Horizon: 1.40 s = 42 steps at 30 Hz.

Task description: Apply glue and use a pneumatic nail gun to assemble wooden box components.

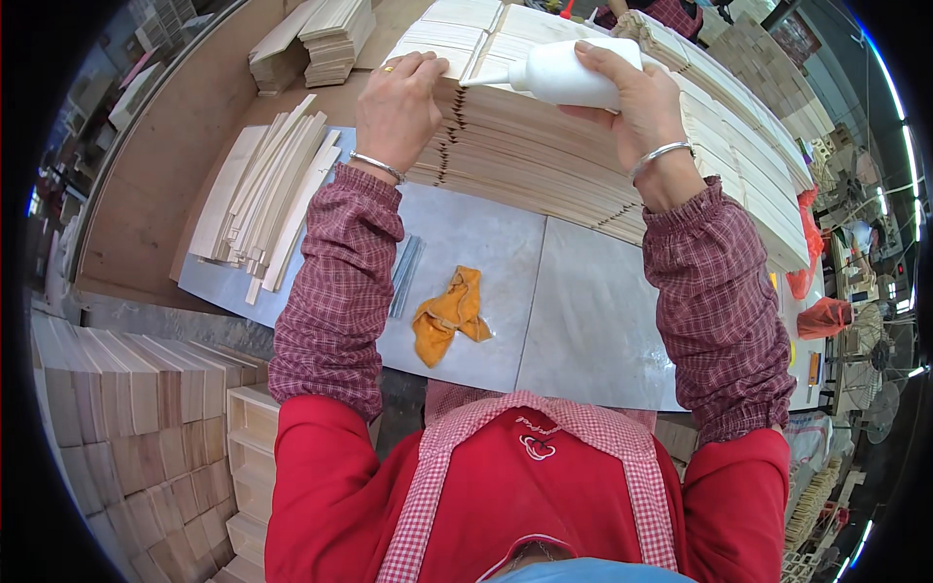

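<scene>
My right hand [637, 102] is wrapped round a white squeeze bottle [564, 73], tipped on its side. Its narrow nozzle points left, with the tip at the near edge of a tall stack of thin wooden boards [554, 146]. Just left of that tip, my left hand [400, 109] has its fingers bent and pressed together on the end of a top wooden board [442, 39]. Dark notched joints run down the front of the stack below the nozzle. Whether any glue or liquid is coming out is too small to tell.
An orange cloth [452, 316] lies crumpled on the grey tabletop [583, 301]. Loose wooden strips [277, 189] are piled at left, near more boards [311, 44] at the back. Stacked wooden pieces [146, 408] stand lower left. A red plastic bag [807, 243] hangs at right; another person [671, 15] is beyond the stack.
</scene>
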{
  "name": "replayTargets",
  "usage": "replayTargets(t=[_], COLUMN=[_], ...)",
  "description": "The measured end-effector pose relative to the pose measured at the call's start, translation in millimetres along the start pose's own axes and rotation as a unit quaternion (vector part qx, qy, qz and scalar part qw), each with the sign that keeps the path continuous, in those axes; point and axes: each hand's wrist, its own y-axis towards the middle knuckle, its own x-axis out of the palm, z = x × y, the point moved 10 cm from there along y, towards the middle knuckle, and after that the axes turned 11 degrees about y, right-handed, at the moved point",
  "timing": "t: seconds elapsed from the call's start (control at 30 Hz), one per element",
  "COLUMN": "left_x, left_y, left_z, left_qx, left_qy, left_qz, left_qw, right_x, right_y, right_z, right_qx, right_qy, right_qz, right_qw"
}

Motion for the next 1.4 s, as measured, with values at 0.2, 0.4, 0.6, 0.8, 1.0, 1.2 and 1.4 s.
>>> replayTargets(t=[0.2,0.4,0.6,0.8,1.0,1.2,1.4], left_x=[18,5,78,151,194,194,191], left_y=[4,55,106,104,94,94,95], left_z=[-15,50,158,190,201,202,200], left_qx=[-0.064,-0.034,0.073,0.082,0.087,0.089,0.093], left_qy=[-0.074,-0.170,-0.192,-0.047,-0.097,-0.079,-0.068], left_qz=[-0.140,-0.096,-0.146,-0.151,-0.389,-0.403,-0.386], left_qw=[0.985,0.980,0.968,0.984,0.912,0.908,0.916], right_x=[-53,-158,-250,-282,-294,-298,-288], right_y=[-6,10,37,74,104,122,120], right_z=[-7,-65,-86,-56,-37,-29,-28], right_qx=[0.056,-0.049,-0.070,-0.037,-0.037,-0.056,-0.066], right_qy=[0.304,0.337,0.205,0.127,0.100,0.025,-0.001], right_qz=[0.048,0.010,0.095,0.153,0.221,0.255,0.254], right_qw=[0.950,0.940,0.972,0.979,0.969,0.965,0.965])
